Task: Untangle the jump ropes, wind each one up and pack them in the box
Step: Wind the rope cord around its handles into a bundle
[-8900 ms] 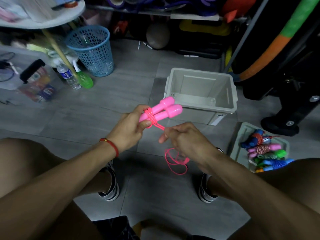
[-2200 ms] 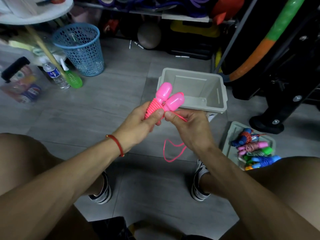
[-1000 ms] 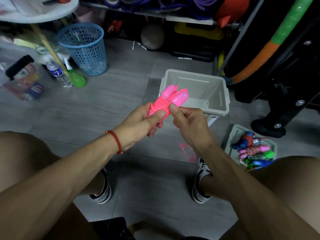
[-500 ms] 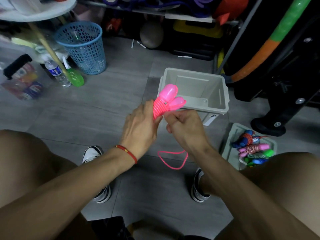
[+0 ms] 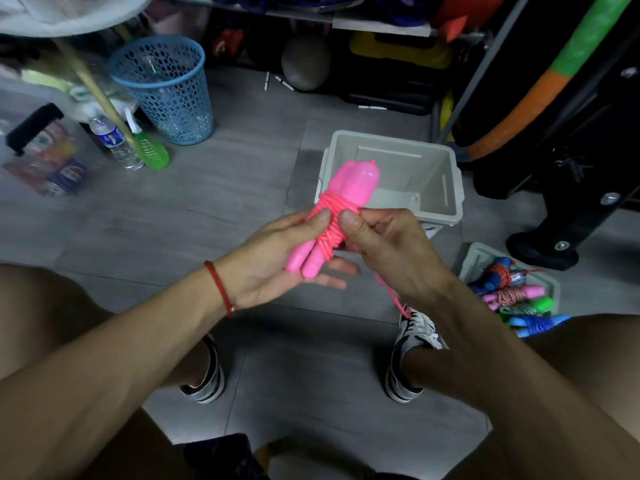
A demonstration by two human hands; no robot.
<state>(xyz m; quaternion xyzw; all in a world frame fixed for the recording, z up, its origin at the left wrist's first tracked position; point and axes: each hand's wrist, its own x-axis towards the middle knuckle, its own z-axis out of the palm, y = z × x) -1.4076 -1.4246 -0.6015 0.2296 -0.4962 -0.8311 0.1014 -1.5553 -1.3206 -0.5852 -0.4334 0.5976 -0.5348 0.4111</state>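
Hands [image 5: 343, 244] pinch pink jump rope [image 5: 337, 213] above grey tiled floor [image 5: 225, 188], beside grey box [image 5: 446, 188].

Rope tail [image 5: 393, 292] hidden behind right hand [image 5: 391, 254]; bottle label [image 5: 110, 136] too blurry.

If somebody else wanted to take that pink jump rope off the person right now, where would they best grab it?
Probably by the bare top ends of the two handles of the pink jump rope, coming from the far side, above the grey box. That part sticks out clear of the left hand and right hand, which cover the wound middle. A grip around both handles should keep them together; the loose tail hangs below.
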